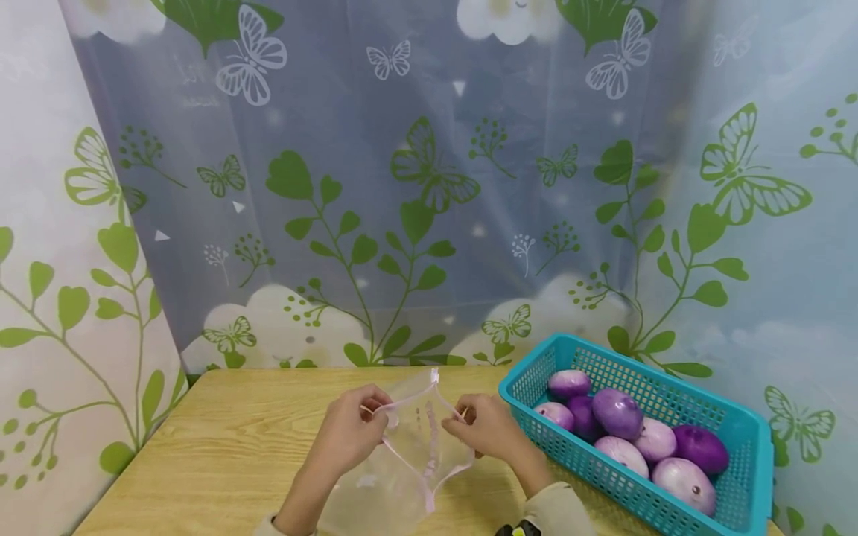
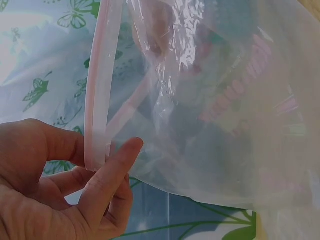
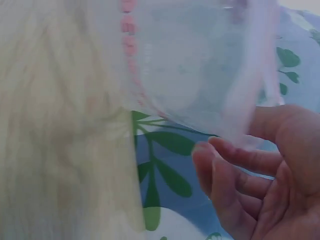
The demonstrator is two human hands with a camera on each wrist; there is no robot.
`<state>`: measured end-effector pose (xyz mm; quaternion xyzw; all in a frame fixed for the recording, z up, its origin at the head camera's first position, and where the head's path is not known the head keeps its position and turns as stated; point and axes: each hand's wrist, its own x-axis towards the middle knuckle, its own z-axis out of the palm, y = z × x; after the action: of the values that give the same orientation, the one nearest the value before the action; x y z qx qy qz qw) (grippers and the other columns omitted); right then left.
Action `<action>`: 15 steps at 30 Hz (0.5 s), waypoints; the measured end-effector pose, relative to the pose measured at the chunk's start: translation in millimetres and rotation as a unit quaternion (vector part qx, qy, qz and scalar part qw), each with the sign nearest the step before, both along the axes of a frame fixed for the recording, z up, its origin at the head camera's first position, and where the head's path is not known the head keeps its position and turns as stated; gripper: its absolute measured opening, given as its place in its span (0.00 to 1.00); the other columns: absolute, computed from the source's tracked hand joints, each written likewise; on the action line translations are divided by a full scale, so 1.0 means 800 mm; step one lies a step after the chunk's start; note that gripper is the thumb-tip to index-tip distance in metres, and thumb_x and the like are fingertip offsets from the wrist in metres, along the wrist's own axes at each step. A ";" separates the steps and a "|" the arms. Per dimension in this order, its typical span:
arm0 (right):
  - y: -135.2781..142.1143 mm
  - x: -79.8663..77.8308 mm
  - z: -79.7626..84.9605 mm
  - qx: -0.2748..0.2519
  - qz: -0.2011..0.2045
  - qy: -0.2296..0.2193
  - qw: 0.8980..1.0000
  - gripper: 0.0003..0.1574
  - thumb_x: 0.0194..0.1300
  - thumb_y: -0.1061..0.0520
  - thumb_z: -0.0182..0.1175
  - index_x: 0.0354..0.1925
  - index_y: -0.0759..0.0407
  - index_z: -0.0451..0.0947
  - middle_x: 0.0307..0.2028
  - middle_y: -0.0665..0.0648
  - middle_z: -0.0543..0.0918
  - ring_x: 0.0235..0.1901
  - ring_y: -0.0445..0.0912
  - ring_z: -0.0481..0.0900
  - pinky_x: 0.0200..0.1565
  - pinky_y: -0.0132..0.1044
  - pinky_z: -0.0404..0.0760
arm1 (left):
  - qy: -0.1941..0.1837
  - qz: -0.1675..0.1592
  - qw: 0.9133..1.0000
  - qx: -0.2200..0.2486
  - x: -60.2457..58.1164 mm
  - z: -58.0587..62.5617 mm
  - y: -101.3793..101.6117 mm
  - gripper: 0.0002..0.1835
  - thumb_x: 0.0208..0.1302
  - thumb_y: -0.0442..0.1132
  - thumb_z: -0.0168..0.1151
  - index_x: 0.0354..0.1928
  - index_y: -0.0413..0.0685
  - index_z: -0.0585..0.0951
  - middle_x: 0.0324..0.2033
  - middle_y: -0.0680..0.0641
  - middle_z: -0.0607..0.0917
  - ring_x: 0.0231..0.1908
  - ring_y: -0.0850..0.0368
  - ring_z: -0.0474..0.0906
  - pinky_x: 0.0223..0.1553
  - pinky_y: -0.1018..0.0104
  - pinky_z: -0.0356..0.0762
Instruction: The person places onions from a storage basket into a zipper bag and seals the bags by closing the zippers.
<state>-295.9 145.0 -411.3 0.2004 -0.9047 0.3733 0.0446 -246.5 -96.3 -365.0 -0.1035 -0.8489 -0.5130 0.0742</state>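
Note:
A clear plastic zip bag (image 1: 410,428) with a pink-edged mouth is held over the table, its opening spread into a diamond shape. The left hand (image 1: 351,432) pinches the left side of the rim. On the opposite side, the right hand (image 1: 492,428) pinches the rim between thumb and fingers. A small whitish slider (image 1: 434,378) sits at the far corner of the mouth. Pinkish-red lettering (image 2: 235,97) runs down the bag in the left wrist view. Nothing shows inside the bag.
A turquoise perforated basket (image 1: 754,439) stands to the right of the hands. Several purple and pale lilac onions (image 1: 617,413) lie in it. The wooden table (image 1: 221,439) ends against a patterned curtain (image 1: 375,179) at the back.

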 end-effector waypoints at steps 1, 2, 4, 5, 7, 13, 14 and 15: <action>0.002 0.001 0.003 -0.016 0.010 -0.019 1.000 0.11 0.70 0.51 0.66 0.33 0.56 0.81 0.19 0.49 0.78 0.11 0.39 0.73 0.16 0.33 0.77 | 0.002 0.002 1.000 0.000 0.000 0.000 0.000 0.09 0.62 0.26 0.57 0.40 0.40 0.84 0.35 0.43 0.85 0.27 0.57 0.80 0.23 0.71 0.84; 0.003 0.001 0.005 -0.027 0.019 -0.029 0.999 0.11 0.70 0.52 0.65 0.37 0.59 0.82 0.20 0.52 0.81 0.11 0.41 0.75 0.16 0.35 0.80 | 0.005 0.003 1.000 0.000 0.000 0.001 -0.001 0.09 0.62 0.26 0.57 0.40 0.40 0.84 0.35 0.43 0.85 0.27 0.57 0.80 0.23 0.71 0.84; 0.004 0.002 0.008 -0.036 0.028 -0.029 0.999 0.10 0.70 0.55 0.65 0.40 0.62 0.84 0.22 0.57 0.85 0.12 0.42 0.77 0.16 0.35 0.81 | 0.007 0.004 1.000 0.000 0.000 0.001 -0.001 0.09 0.62 0.26 0.58 0.40 0.40 0.84 0.34 0.44 0.84 0.27 0.57 0.80 0.22 0.71 0.84; 0.004 0.003 0.009 -0.033 0.029 -0.022 0.999 0.09 0.70 0.57 0.64 0.40 0.63 0.84 0.22 0.58 0.85 0.12 0.41 0.77 0.15 0.34 0.81 | 0.007 0.004 1.000 0.001 0.000 0.001 -0.001 0.08 0.62 0.26 0.58 0.39 0.41 0.84 0.34 0.44 0.84 0.26 0.58 0.80 0.22 0.70 0.84; 0.004 0.003 0.008 -0.022 0.027 -0.004 0.999 0.06 0.70 0.60 0.63 0.37 0.63 0.84 0.21 0.58 0.86 0.11 0.40 0.77 0.14 0.32 0.79 | 0.007 0.003 1.000 -0.001 0.000 0.002 -0.001 0.08 0.62 0.26 0.58 0.38 0.41 0.84 0.34 0.44 0.84 0.26 0.58 0.80 0.22 0.71 0.83; 0.001 0.002 0.003 0.003 0.023 0.040 0.999 0.07 0.68 0.65 0.63 0.31 0.63 0.83 0.16 0.52 0.81 0.10 0.37 0.77 0.14 0.28 0.77 | 0.011 0.006 1.000 -0.013 0.001 0.000 0.000 0.08 0.61 0.26 0.58 0.38 0.40 0.84 0.34 0.44 0.85 0.25 0.58 0.79 0.23 0.71 0.82; 0.001 0.002 0.003 0.004 0.024 0.040 0.999 0.06 0.68 0.64 0.63 0.32 0.63 0.83 0.17 0.52 0.82 0.10 0.37 0.77 0.14 0.29 0.77 | 0.013 0.006 1.000 -0.013 0.001 0.000 0.000 0.08 0.61 0.26 0.58 0.38 0.39 0.84 0.34 0.44 0.85 0.26 0.58 0.79 0.23 0.71 0.82; 0.002 0.002 0.004 0.005 0.026 0.035 0.999 0.05 0.69 0.64 0.63 0.34 0.64 0.83 0.17 0.52 0.83 0.11 0.38 0.77 0.14 0.29 0.77 | 0.013 0.006 1.000 -0.014 0.001 0.000 0.000 0.08 0.61 0.26 0.58 0.39 0.39 0.84 0.34 0.44 0.85 0.26 0.59 0.79 0.23 0.71 0.82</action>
<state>-294.6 146.4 -407.9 0.2368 -0.8989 0.3627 0.0660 -246.0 -96.4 -364.9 -0.1060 -0.8553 -0.4997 0.0868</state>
